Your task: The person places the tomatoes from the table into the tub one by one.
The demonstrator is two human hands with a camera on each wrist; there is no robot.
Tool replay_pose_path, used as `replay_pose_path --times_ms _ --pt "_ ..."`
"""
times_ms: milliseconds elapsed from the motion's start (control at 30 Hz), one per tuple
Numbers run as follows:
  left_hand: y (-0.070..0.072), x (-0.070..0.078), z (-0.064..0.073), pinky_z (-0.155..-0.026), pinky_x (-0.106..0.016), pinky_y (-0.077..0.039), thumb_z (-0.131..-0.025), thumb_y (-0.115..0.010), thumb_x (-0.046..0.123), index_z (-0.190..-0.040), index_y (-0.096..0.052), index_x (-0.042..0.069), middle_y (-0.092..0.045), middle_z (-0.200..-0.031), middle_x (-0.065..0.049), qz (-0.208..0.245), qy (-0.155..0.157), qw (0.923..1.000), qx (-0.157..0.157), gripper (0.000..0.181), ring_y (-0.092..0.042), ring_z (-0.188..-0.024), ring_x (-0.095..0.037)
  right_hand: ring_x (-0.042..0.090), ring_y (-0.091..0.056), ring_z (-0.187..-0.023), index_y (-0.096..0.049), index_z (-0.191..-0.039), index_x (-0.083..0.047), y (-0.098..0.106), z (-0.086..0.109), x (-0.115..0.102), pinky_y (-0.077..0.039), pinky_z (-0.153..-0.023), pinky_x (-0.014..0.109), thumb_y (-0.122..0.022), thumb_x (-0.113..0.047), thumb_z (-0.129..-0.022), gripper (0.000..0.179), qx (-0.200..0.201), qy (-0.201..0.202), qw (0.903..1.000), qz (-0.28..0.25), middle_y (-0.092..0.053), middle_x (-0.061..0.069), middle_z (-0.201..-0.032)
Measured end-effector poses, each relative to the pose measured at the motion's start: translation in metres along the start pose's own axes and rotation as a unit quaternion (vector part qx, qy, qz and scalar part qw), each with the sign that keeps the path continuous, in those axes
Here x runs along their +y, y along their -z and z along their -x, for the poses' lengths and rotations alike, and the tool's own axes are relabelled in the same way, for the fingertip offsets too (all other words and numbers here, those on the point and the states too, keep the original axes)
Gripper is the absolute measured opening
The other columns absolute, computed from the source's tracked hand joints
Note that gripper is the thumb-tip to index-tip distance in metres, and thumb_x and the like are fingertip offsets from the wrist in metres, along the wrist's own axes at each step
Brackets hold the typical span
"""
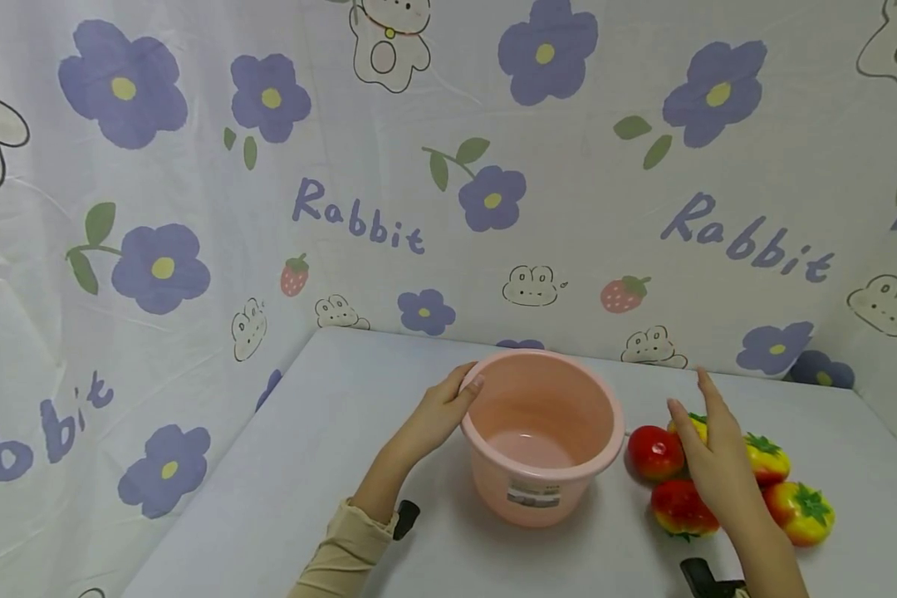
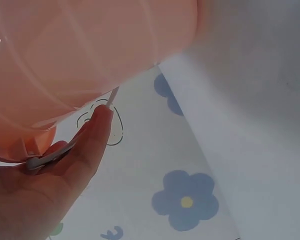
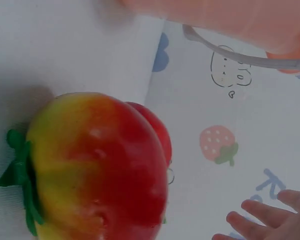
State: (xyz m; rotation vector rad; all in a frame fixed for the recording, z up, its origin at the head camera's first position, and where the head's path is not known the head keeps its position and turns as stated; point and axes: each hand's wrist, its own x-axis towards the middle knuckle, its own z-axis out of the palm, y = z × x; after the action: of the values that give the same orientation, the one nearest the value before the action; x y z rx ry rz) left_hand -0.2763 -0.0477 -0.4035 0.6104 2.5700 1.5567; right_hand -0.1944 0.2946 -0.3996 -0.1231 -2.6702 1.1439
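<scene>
A pink plastic bucket (image 1: 534, 498) with a label on its front stands upright on the white table. My left hand (image 1: 443, 413) grips its rim on the left side, thumb over the edge. In the left wrist view, the fingers of that hand lie beside the bucket's pale handle (image 2: 114, 96). To the right of the bucket, my right hand (image 1: 721, 465) is held over a group of glossy red-and-yellow fruits (image 1: 801, 511) with green leafy tops, partly hiding them. Its fingers are spread and it holds nothing. One fruit (image 3: 97, 165) fills much of the right wrist view.
A white cloth wall (image 1: 568, 166) printed with purple flowers, rabbits and strawberries rises behind and to the left of the table (image 1: 269, 498). A redder fruit (image 1: 655, 453) lies close to the bucket's right side. Black wrist mounts (image 1: 406, 519) show below the hands.
</scene>
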Motion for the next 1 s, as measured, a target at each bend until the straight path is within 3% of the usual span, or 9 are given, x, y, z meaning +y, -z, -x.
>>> replay_pose_path --times_ms 300,767,1000 --pt "-0.002 0.001 -0.001 -0.112 -0.052 -0.038 -0.103 -0.038 0.048 -0.148 -0.038 0.02 -0.047 -0.15 -0.008 0.015 0.007 0.9999 0.001 0.053 -0.045 -0.139 -0.026 0.054 -0.009 -0.145 0.004 -0.158 -0.025 0.01 0.003 0.019 -0.016 -0.104 0.078 -0.033 -0.049 -0.103 0.07 0.022 -0.024 0.9981 -0.052 -0.011 0.024 -0.162" --pt "-0.002 0.001 0.0 -0.111 -0.052 -0.039 -0.104 -0.038 0.041 -0.147 -0.04 0.019 -0.049 -0.148 -0.008 0.022 0.007 0.9997 0.0 0.048 -0.046 -0.138 -0.027 0.052 -0.003 -0.147 0.005 -0.157 -0.019 0.027 0.011 0.054 -0.005 -0.11 0.074 -0.032 -0.048 -0.103 0.072 0.056 -0.096 0.9919 -0.062 -0.006 0.024 -0.162" --pt "-0.003 -0.001 -0.001 -0.111 -0.054 -0.039 -0.104 -0.038 0.041 -0.147 -0.04 0.018 -0.049 -0.148 -0.009 0.022 0.002 0.9998 0.001 0.048 -0.046 -0.138 -0.028 0.051 -0.004 -0.146 0.004 -0.157 -0.012 0.037 0.013 0.073 -0.009 -0.113 0.07 -0.033 -0.046 -0.103 0.074 0.07 -0.122 0.989 -0.046 -0.005 0.026 -0.161"
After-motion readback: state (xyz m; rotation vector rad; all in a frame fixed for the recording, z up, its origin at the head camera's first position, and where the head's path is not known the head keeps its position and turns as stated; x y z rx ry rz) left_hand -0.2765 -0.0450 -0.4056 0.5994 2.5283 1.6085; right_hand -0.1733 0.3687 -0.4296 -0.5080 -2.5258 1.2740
